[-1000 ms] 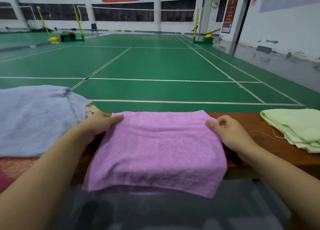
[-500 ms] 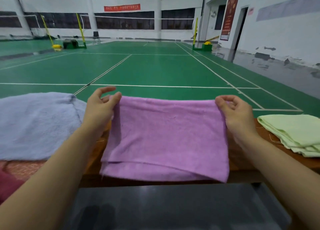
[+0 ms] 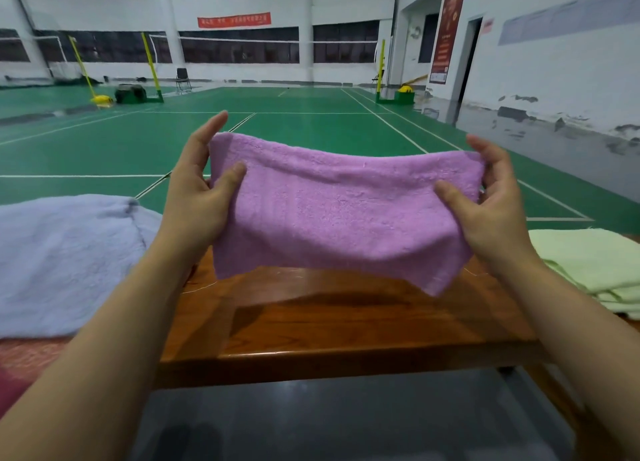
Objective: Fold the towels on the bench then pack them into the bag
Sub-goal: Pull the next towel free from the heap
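We are looking down and forward over a wooden bench at the edge of a green indoor court. At the far left, a pale blue towel lies loosely heaped on the bench, and a strip of red patterned cloth shows beneath its near edge.

Next comes our left hand, raised above the bench. Its thumb presses on the near face of a purple towel and its fingers stand behind the cloth, so it pinches the towel's left end.

The purple towel is folded and held in the air between both hands, clear of the bench. Its top edge sags a little in the middle and its lower edge hangs free, with one corner drooping lowest on the right. Its shadow falls on the bare wood below.

Our right hand mirrors the left, thumb on the near face and fingers behind, pinching the towel's right end.

At the far right, a light green towel rests folded in flat layers on the bench, apart from the purple one.

Behind everything stretch white court lines, yellow net posts and a white wall with a red banner.
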The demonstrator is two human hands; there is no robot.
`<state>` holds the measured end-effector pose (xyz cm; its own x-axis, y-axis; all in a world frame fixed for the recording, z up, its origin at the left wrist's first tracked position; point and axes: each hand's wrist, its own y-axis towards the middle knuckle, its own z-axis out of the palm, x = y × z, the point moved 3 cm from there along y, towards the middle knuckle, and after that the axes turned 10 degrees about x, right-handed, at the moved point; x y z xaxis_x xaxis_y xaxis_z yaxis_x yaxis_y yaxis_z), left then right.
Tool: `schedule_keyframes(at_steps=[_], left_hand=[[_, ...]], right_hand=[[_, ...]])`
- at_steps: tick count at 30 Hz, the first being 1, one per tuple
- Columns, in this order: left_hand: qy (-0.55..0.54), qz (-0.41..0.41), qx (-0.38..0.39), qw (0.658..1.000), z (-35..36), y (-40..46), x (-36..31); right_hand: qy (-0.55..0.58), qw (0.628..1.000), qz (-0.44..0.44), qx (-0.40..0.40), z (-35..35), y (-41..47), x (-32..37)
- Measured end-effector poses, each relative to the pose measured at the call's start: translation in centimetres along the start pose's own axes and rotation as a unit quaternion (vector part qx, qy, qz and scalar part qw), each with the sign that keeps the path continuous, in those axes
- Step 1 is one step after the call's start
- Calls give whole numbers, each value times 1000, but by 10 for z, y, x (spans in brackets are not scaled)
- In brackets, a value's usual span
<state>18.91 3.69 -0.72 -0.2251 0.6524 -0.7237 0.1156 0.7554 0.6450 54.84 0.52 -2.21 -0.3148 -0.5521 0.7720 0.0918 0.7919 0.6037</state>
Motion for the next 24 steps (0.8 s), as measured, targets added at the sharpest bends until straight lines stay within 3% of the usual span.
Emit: schedule_keyframes(at_steps=[3,6,8,11,13,15,17,19,21,24], left_hand=[[23,-44,13,999,-7,5,7],[62,-143,56,986,0,0,32],[106,-233,107,961,13,-14,57],[231,-321,183,900,21,-34,83],[364,-341,216,840,14,-35,90],[467,-328,203,796,12,-29,78],[448,-291,229,814,31,-26,47],[349,-283,346,824,64,-34,21],[261,-325,463,782,97,-51,7],[349,-321,540,695,126,-71,10]], right_hand=[[7,999,29,-12,-6,4,-2],[-23,990,127,63,1,0,-31],[-78,967,203,136,10,-12,-62],[-264,909,242,215,12,-25,-94],[-375,873,229,211,9,-24,-94],[-436,867,164,177,12,-22,-83],[-421,879,70,212,29,-24,-70],[-346,878,48,327,54,-32,-63],[-287,849,82,436,73,-44,-66],[-324,808,81,485,81,-50,-76]])
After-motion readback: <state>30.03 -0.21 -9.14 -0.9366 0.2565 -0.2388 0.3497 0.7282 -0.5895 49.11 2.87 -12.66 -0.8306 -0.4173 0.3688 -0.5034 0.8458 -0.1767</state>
